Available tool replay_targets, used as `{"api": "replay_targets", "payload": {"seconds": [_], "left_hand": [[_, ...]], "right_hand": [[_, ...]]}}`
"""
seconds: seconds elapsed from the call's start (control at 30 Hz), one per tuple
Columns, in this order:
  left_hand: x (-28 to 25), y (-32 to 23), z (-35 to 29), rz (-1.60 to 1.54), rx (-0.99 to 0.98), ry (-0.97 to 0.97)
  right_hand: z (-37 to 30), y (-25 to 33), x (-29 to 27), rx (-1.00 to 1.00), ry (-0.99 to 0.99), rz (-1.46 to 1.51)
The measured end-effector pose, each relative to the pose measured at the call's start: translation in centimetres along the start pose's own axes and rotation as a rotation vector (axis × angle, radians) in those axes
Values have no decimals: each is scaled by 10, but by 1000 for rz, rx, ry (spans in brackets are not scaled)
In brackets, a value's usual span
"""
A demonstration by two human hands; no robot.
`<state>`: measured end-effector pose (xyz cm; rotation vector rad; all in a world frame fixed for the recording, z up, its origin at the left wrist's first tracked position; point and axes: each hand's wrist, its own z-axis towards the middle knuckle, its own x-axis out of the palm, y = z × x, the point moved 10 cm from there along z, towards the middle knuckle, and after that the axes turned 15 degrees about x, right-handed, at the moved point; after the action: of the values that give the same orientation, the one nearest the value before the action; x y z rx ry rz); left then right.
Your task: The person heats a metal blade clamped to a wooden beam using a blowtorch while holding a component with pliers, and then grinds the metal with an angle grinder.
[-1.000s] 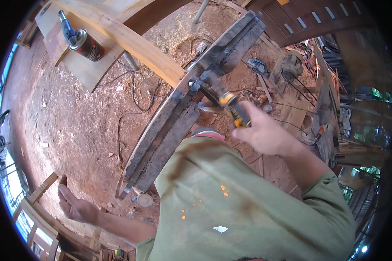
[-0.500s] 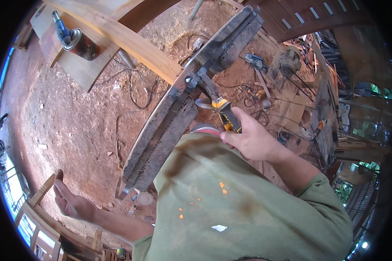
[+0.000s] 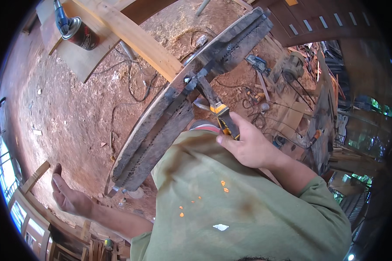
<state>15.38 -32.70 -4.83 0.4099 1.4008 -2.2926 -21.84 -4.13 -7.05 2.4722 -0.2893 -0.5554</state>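
A long, dark, worn plank-like piece (image 3: 137,154) with a ragged dotted line along it stretches diagonally in front of me, from lower left to upper right. Dark metal fittings (image 3: 191,82) are fixed across its middle. My right hand (image 3: 251,141) is closed round the yellow-and-black grip of a hand tool (image 3: 222,114) that looks like pliers. The tool's metal end points up toward those fittings; whether it grips them I cannot tell. My left hand (image 3: 70,195) is raised in the air at lower left, fingers stretched out, holding nothing and apart from the plank-like piece.
A light wooden beam (image 3: 139,41) meets the piece's far side. On a board at upper left stands a can with a blue torch head (image 3: 77,32). Cables, a blue power tool (image 3: 258,63) and a motor (image 3: 292,65) lie to the right. Wooden frames (image 3: 35,213) stand at lower left.
The view has shifted slightly, so the plank-like piece and beam sit a little differently. My right hand keeps its hold on the tool; my left hand stays raised and open.
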Motion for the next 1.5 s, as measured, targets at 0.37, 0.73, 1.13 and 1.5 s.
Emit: {"api": "replay_targets", "payload": {"seconds": [0.37,0.73,1.13,1.5], "left_hand": [[-20,-10,-12,61,-10,-42],[-6,24,14,-102,-6,-13],[-11,20,23,-23,19,1],[-17,16,21,-51,48,1]], "right_hand": [[53,26,-77,13,140,-768],[-7,-11,48,135,-107,154],[-3,-12,-14,211,-83,82],[-4,17,1,234,163,215]]}}
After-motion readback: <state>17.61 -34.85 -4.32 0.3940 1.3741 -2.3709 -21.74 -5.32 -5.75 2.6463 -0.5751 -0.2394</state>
